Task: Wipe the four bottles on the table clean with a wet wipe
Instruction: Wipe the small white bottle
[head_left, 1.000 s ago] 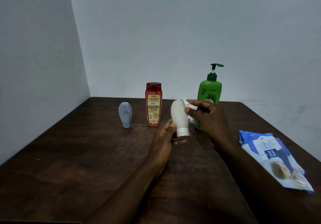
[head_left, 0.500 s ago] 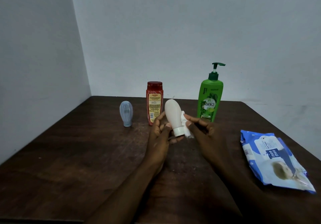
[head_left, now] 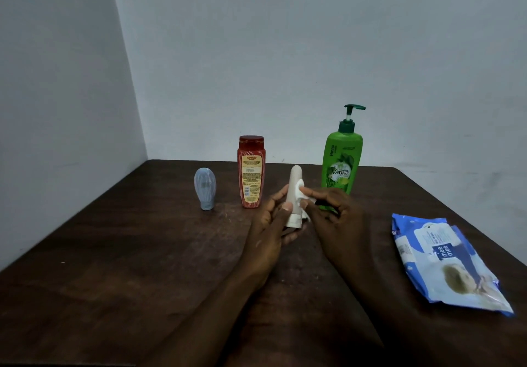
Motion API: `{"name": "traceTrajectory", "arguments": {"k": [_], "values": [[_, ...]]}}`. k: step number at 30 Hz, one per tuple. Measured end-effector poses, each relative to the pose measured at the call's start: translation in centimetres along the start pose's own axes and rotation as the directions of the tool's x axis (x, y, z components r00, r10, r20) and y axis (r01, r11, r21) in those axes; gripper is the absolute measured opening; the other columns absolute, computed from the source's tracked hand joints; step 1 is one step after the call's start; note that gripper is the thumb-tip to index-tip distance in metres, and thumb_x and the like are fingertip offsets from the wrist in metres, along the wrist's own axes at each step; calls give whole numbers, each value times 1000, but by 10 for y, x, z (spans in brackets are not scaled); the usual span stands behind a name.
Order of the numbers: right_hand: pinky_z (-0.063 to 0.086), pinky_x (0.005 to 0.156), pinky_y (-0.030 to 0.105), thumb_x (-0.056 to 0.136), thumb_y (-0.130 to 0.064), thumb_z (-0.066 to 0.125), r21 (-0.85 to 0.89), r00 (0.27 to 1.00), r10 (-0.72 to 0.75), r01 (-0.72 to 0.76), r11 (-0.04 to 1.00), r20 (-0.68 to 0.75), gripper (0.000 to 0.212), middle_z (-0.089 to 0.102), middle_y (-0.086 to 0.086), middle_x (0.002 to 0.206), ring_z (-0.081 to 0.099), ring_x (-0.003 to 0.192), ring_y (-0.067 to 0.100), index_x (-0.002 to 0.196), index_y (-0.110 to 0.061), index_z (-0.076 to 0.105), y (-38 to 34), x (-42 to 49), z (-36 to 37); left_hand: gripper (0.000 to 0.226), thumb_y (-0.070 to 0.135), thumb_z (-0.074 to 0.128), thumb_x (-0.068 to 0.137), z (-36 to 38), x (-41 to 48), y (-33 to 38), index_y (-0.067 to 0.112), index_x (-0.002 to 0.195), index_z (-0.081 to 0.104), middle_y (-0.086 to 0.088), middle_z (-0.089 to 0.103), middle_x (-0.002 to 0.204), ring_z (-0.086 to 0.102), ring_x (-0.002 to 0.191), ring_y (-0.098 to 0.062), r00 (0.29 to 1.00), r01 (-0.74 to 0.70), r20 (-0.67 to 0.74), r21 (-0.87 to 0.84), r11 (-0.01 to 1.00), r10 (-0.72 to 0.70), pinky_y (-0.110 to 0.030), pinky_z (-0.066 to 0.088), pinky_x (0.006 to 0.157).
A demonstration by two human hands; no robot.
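Observation:
My left hand (head_left: 271, 227) grips a white bottle (head_left: 294, 187) by its lower end, cap down, above the middle of the dark wooden table (head_left: 114, 267). My right hand (head_left: 336, 218) pinches a small white wet wipe (head_left: 300, 192) and presses it against the bottle's right side. Behind stand a pale blue bottle (head_left: 204, 188) on its cap, a red bottle (head_left: 251, 170) with a yellow label, and a tall green pump bottle (head_left: 340, 161), partly hidden by my right fingers.
A blue and white pack of wet wipes (head_left: 445, 261) lies flat near the table's right edge. Grey walls close in behind the table and along its left side.
The white bottle has been turned in my left hand, so it shows its narrow side. My right hand with the wipe has slid from the bottle's top down its side.

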State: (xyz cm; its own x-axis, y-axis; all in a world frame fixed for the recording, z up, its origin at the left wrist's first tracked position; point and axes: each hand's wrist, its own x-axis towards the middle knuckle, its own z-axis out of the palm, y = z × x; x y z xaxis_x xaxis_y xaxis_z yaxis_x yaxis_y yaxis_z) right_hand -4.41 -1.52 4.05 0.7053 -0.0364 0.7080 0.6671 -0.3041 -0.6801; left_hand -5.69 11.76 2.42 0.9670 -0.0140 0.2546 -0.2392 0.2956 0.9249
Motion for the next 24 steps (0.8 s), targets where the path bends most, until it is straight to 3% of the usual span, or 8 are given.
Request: {"name": "traceTrajectory", "arguments": {"k": [5, 8, 13, 19, 24], "values": [[44, 69, 0, 86, -8, 74, -62, 999, -32, 29, 998, -44, 25, 70, -6, 99, 62, 86, -14, 110, -15, 75, -7, 32, -7, 46, 27, 52, 98, 2, 1, 1, 22, 144, 47, -11, 65, 130, 71, 104, -25, 995, 38, 93, -54, 998, -33, -39, 60, 83], [43, 68, 1, 87, -9, 73, -85, 999, -50, 48, 995, -14, 25, 68, -16, 95, 62, 84, -13, 110, -18, 75, -10, 50, -8, 53, 33, 51, 94, 3, 1, 2, 19, 145, 45, -11, 64, 132, 70, 96, -22, 991, 64, 120, -113, 992, -51, -33, 60, 74], [43, 72, 3, 88, -10, 71, -151, 997, -79, 80, 985, 17, 25, 66, -14, 98, 60, 88, -6, 109, -23, 75, -6, 59, -7, 42, 30, 46, 95, 0, 3, 2, 19, 136, 50, -11, 67, 130, 70, 91, -19, 986, 88, 157, -221, 971, -54, -28, 56, 71], [50, 76, 18, 88, -3, 67, -249, 972, -211, 232, 940, 107, 29, 66, 0, 99, 60, 90, 6, 110, -20, 76, -4, 30, -8, 30, 18, 41, 104, -1, 4, 2, 19, 129, 57, -5, 68, 119, 67, 99, -14, 991, 125, 74, -249, 960, -110, -26, 54, 75], [45, 83, 9, 86, 3, 69, -255, 951, -245, 289, 923, 189, 33, 62, -4, 102, 58, 93, 4, 111, -18, 75, -6, 7, -13, 28, 13, 39, 104, 0, 4, 2, 19, 123, 59, 0, 71, 112, 66, 94, -12, 994, 113, 22, -236, 965, -111, -25, 50, 72]]}}
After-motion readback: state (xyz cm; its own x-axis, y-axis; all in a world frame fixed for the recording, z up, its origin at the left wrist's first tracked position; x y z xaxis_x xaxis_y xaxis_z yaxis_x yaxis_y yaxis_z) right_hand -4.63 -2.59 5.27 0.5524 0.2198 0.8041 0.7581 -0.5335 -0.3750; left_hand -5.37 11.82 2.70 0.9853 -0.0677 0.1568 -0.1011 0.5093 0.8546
